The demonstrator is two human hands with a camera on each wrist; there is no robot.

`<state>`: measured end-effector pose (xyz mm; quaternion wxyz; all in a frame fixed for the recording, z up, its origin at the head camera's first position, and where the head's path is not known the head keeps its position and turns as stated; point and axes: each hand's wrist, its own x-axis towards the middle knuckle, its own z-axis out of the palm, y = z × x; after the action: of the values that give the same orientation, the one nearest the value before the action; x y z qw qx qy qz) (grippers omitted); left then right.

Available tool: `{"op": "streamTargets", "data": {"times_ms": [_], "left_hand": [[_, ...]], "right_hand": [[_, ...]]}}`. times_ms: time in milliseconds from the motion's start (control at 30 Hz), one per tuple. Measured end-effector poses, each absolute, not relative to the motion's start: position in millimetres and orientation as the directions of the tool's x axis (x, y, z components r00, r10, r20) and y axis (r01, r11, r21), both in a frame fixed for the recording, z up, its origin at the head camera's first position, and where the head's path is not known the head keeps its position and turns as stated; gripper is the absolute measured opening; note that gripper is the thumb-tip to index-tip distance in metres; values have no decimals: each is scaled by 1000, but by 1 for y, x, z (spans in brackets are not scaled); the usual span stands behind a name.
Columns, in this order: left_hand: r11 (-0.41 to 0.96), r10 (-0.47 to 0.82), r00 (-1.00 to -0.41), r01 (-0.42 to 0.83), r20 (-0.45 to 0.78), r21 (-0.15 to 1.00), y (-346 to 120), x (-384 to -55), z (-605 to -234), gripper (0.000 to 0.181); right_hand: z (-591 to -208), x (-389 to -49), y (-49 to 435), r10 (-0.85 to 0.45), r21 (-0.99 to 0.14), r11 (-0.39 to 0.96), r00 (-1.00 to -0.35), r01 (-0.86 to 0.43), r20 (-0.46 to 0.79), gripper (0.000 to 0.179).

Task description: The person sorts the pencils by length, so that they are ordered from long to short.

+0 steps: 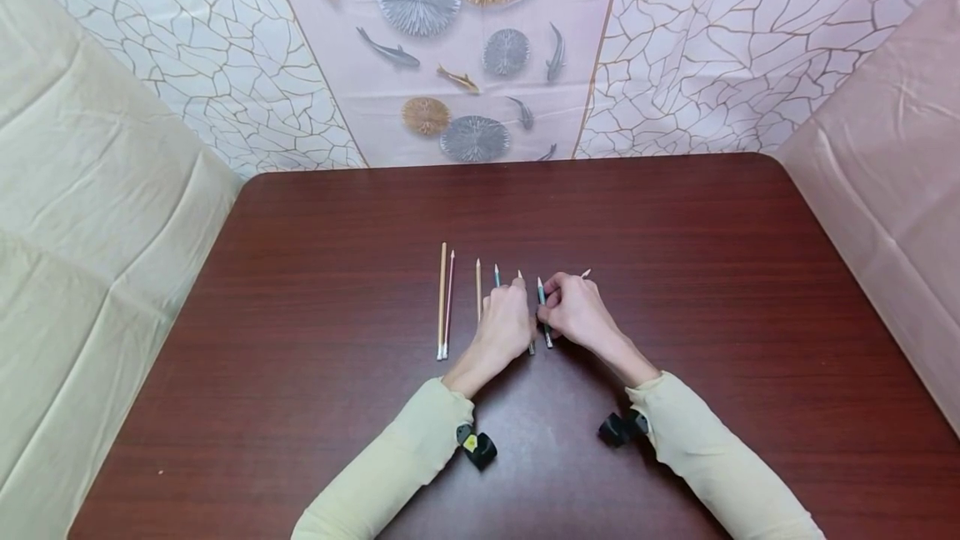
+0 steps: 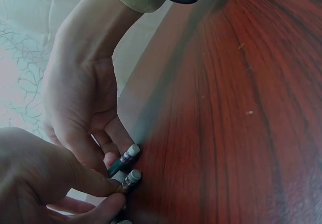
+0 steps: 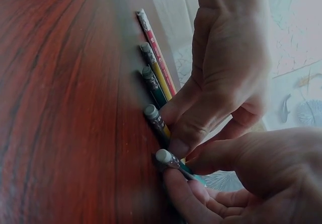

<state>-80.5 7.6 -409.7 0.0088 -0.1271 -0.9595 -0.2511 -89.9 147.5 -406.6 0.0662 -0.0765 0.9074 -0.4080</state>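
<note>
My left hand (image 1: 504, 319) pinches a yellow pencil (image 2: 132, 177) near its eraser end, and the hand covers most of the shaft in the head view. Beside it, my right hand (image 1: 581, 311) holds a green pencil (image 1: 542, 293) between thumb and fingers, its point facing away from me. In the right wrist view the white eraser (image 3: 163, 156) of that green pencil sticks out past the fingertips. Left of my left hand lie another yellow pencil (image 1: 478, 282) and a second green pencil (image 1: 496, 273), partly hidden by the hand.
Farther left, a long yellow pencil (image 1: 441, 298) and a dark red pencil (image 1: 449, 302) lie side by side. A pencil tip (image 1: 587, 273) shows past my right hand. Everything lies on a dark red-brown table (image 1: 337, 273), with patterned cloth (image 1: 480, 48) hanging behind it.
</note>
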Motion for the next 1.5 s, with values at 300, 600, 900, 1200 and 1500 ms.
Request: {"op": "streamTargets", "data": {"times_ms": [300, 600, 900, 1200, 1500], "left_hand": [[843, 240, -967, 249, 80, 477, 7, -82, -410, 24], [840, 234, -970, 239, 73, 486, 7, -81, -409, 22], [826, 251, -963, 265, 96, 497, 7, -80, -410, 21], [835, 239, -969, 238, 63, 496, 8, -80, -409, 29], [838, 219, -972, 230, 81, 495, 8, -80, -408, 24]], "right_hand": [[-408, -92, 146, -200, -731, 674, -979, -102, -47, 19], [-408, -93, 145, -218, -740, 665, -974, -99, -65, 20], [-406, -93, 146, -235, -724, 679, -971, -124, -53, 18], [-404, -91, 148, -231, -733, 673, -970, -100, -80, 20], [-405, -90, 152, -249, -726, 674, -967, -133, -54, 17]]}}
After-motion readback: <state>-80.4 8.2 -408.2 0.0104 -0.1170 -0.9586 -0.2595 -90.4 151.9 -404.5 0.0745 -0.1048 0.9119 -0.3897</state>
